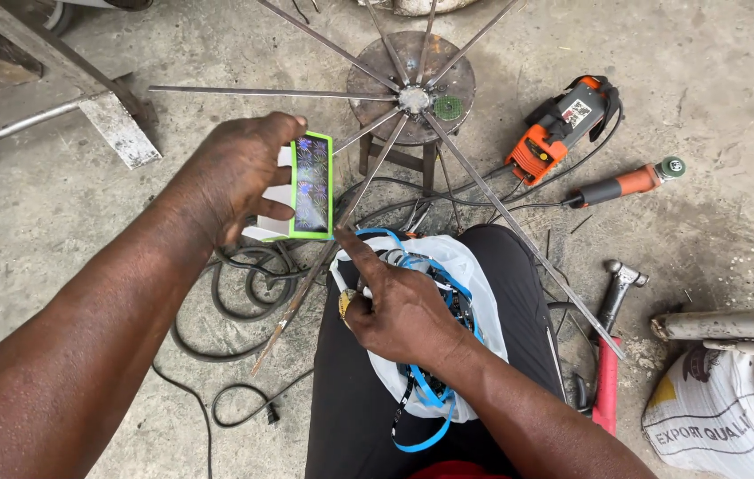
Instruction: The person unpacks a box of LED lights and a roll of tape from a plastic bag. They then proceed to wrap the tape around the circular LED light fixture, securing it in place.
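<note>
Green-cased phone (pixel 313 186), held upright above the floor at the left of the lap: the left hand (pixel 230 177) clasps it from the side, fingers curled over its top edge and thumb behind, with a small white box (pixel 272 206) pinched behind it. Its screen shows a dark, sparkly pattern of blue and purple. The right hand (pixel 399 306) holds nothing; its forefinger is stretched out, tip just below the phone's lower corner, the other fingers folded, a gold ring on one of them. That hand rests on a white bag (pixel 465 293) in the lap, tangled with a blue strap (pixel 430 404).

Underneath is rough grey concrete floor (pixel 705 80), stained and dusty. Black cable (pixel 235 302) coils on it under the left arm. Ahead stands a round rusty stool (pixel 394 106) bearing a hub with thin metal rods (pixel 501 213) fanning out like spokes. To the right lie an orange welder (pixel 559 129), an orange grinder (pixel 625 184), a hammer (pixel 616 288) and a white sack (pixel 732 417).
</note>
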